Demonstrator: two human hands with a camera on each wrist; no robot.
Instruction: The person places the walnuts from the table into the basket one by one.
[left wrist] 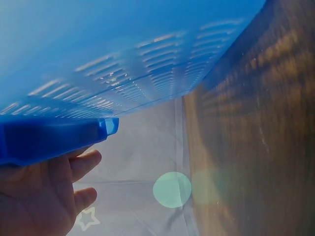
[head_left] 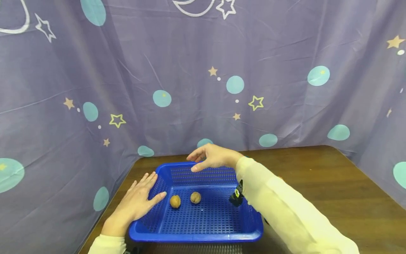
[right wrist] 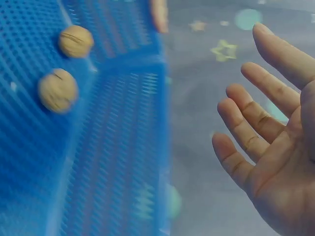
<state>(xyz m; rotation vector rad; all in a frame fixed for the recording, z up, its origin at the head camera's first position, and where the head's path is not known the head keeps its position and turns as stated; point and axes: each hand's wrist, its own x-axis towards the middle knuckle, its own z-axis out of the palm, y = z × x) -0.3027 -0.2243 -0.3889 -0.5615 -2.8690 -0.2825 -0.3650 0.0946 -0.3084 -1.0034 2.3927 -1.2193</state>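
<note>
A blue plastic basket [head_left: 196,238] with slotted walls stands on the table. On its floor lie two walnuts, a darker one [head_left: 175,201] at the left and a paler one [head_left: 195,197] beside it, apart from each other. My left hand [head_left: 137,199] rests on the basket's left rim with straight fingers, the thumb pointing inward over it. In the left wrist view, fingers [left wrist: 86,164] show past the rim's edge. Above the far part of the basket hovers my right hand [head_left: 215,156], palm bare and fingers spread in the right wrist view.
The brown wooden table [head_left: 317,183] extends to the right of the basket. A purple curtain [head_left: 272,53] with stars and ovals hangs behind and at the sides. My right sleeve [head_left: 285,208] covers part of the basket's right wall; a small orange-brown bit [head_left: 280,177] peeks out behind it.
</note>
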